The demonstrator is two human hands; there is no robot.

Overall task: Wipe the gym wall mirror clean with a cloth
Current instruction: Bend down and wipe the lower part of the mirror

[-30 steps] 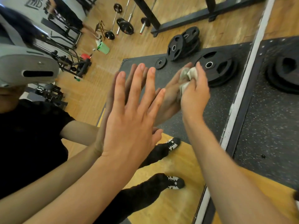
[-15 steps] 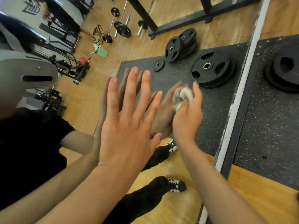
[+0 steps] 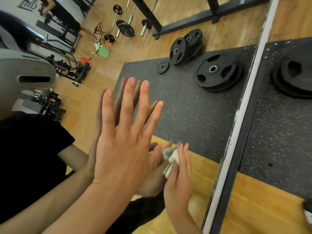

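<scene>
The wall mirror [image 3: 194, 115] fills most of the view and its white bottom edge [image 3: 243, 105] runs diagonally at the right. My left hand [image 3: 125, 141] lies flat on the glass with fingers straight and spread. My right hand [image 3: 179, 176] presses a bunched pale cloth [image 3: 170, 157] against the mirror, low and just right of the left hand. The fingers lie over the cloth and the thumb side is hidden. Both hands show doubled by their reflections.
Real black weight plates [image 3: 295, 76] lie on a speckled rubber mat [image 3: 278, 141] at the right, beyond the mirror edge. The glass reflects more plates [image 3: 217, 73], barbells, a rack base, wooden floor and the person in a black shirt.
My right hand has slid the cloth down the glass, from beside the left hand's fingertips to below its palm. The left hand stays flat on the mirror.
</scene>
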